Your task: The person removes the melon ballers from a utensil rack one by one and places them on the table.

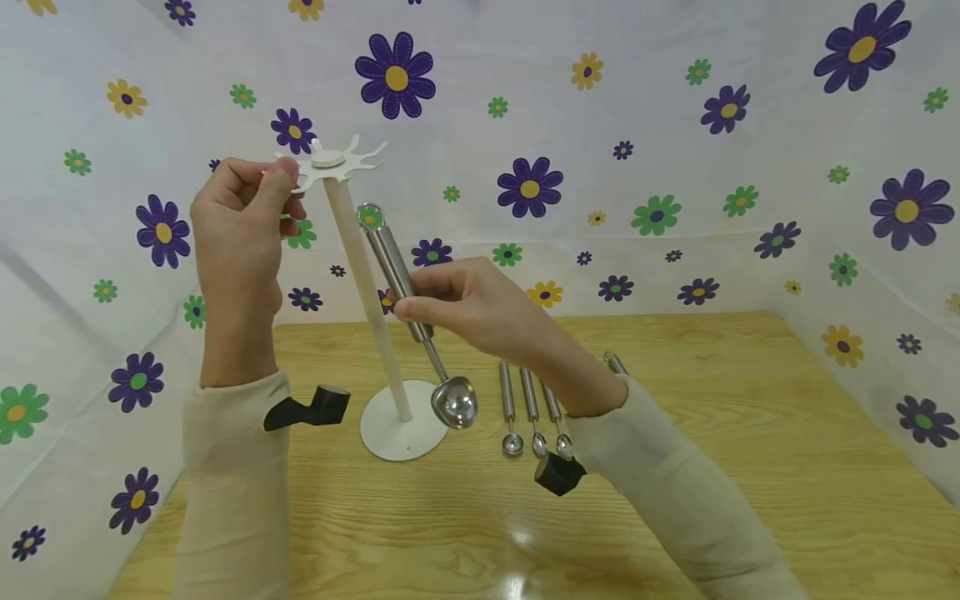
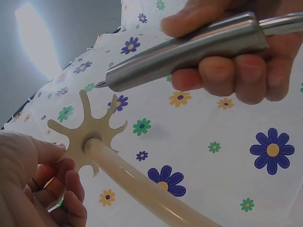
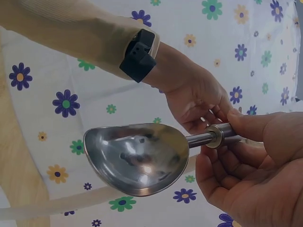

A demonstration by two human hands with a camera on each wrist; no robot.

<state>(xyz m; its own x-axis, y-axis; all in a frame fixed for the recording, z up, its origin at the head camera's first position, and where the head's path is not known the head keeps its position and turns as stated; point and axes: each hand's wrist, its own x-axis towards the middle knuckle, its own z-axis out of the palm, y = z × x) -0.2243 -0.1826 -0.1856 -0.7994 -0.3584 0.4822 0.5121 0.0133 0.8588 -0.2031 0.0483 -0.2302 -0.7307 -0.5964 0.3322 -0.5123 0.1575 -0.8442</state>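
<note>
A white utensil stand (image 1: 365, 292) with a hooked, star-like top rack (image 1: 327, 171) stands on a round base. My left hand (image 1: 238, 225) pinches one of the rack's hooks between thumb and finger. To the right of the pole, my right hand (image 1: 487, 307) grips a shiny metal ice cream scoop (image 1: 455, 404) by its thick handle, bowl downward. A ring on the handle's end is up near the rack, apart from it. In the right wrist view the scoop's hollow bowl (image 3: 139, 161) faces the camera. The left wrist view shows the handle (image 2: 189, 52) above the rack's hooks.
Three small metal scoops with steel handles (image 1: 507, 392) lie side by side on the wooden table (image 1: 450, 525), right of the base. Another handle end (image 1: 617, 363) shows behind my right wrist. A flower-patterned cloth (image 1: 645, 150) surrounds the table's back and sides.
</note>
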